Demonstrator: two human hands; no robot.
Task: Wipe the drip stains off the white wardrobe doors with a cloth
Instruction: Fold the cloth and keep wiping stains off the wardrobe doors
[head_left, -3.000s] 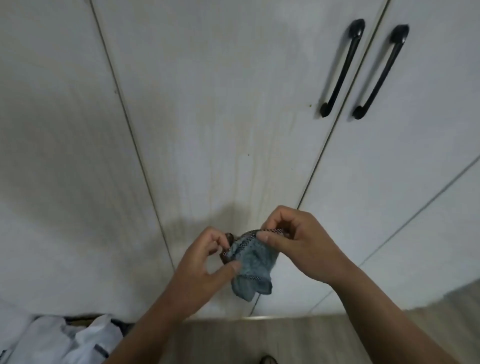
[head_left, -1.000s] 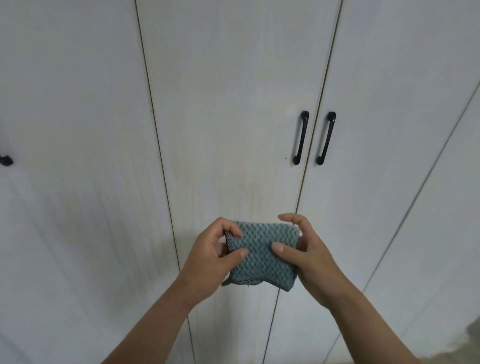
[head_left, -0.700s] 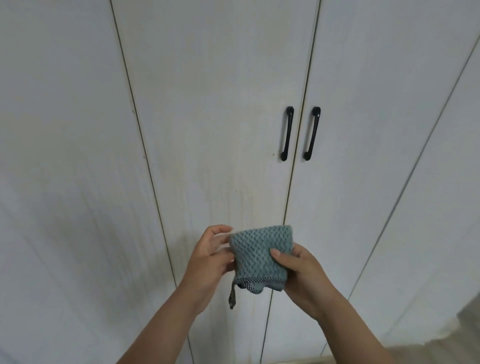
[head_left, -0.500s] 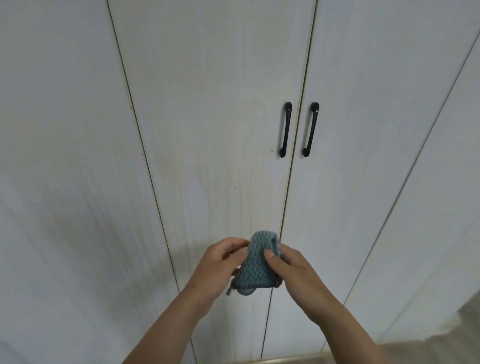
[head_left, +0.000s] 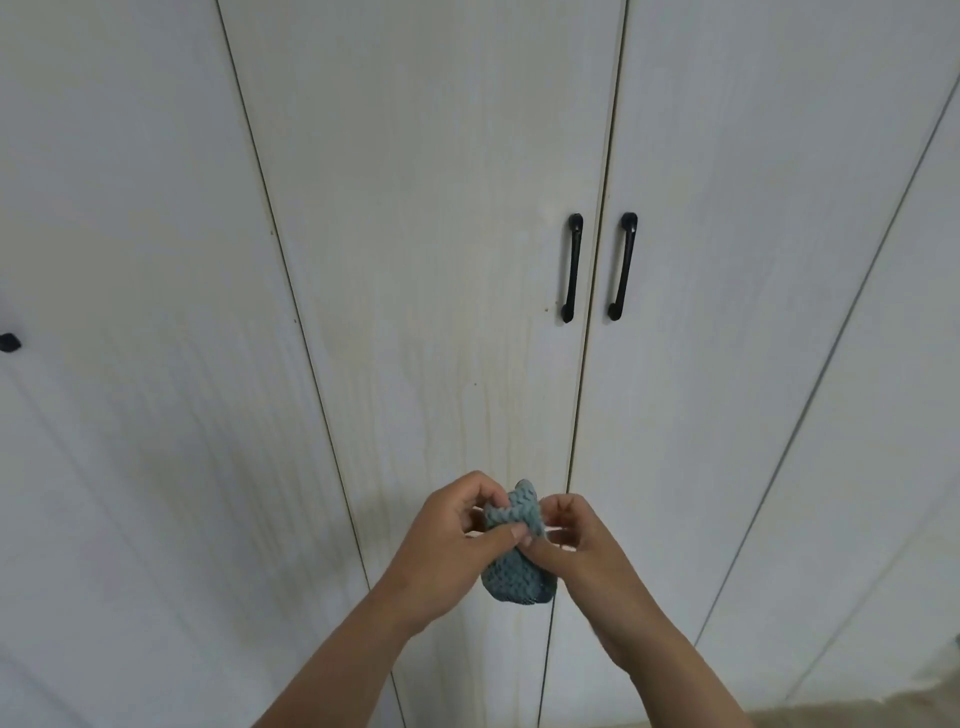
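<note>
A small blue-grey woven cloth (head_left: 511, 564) is bunched between both hands in front of the white wardrobe doors (head_left: 431, 249). My left hand (head_left: 449, 540) pinches the cloth's upper part with thumb and curled fingers. My right hand (head_left: 582, 545) holds its right side, thumb across the fold. Faint yellowish drip stains (head_left: 498, 415) run down the middle door, just above the hands. The cloth is not touching the door.
Two black bar handles (head_left: 571, 267) (head_left: 622, 266) flank the seam between the middle and right doors. Another black handle tip (head_left: 9, 343) shows at the far left edge. A strip of floor (head_left: 883, 714) appears at the bottom right.
The flat cloth held out a second ago has been folded and bunched smaller between both hands. The view rose from the door bottoms to the handles.
</note>
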